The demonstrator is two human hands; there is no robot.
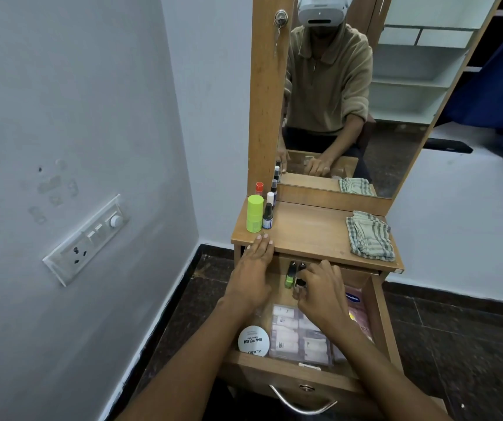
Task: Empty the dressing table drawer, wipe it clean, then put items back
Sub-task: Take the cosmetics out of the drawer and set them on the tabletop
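Note:
The wooden drawer [379,317] of the dressing table stands pulled out below me. Inside lie a round white nail polish remover tub [253,341], a clear pouch of small packets [300,337], a pink tube [354,299] and small nail polish bottles at the back. My right hand [323,294] is curled around a dark nail polish bottle [300,276], next to a green one [289,275]. My left hand [254,265] rests flat, its fingertips on the table top's front edge. A folded checked cloth [370,237] lies on the table top [307,229] at the right.
A lime green bottle [254,213] and several small bottles [268,212] stand at the table top's left rear corner. A tall mirror [350,95] rises behind, reflecting the person. A switch panel [87,238] is on the left wall. The drawer's metal handle [301,404] is nearest me.

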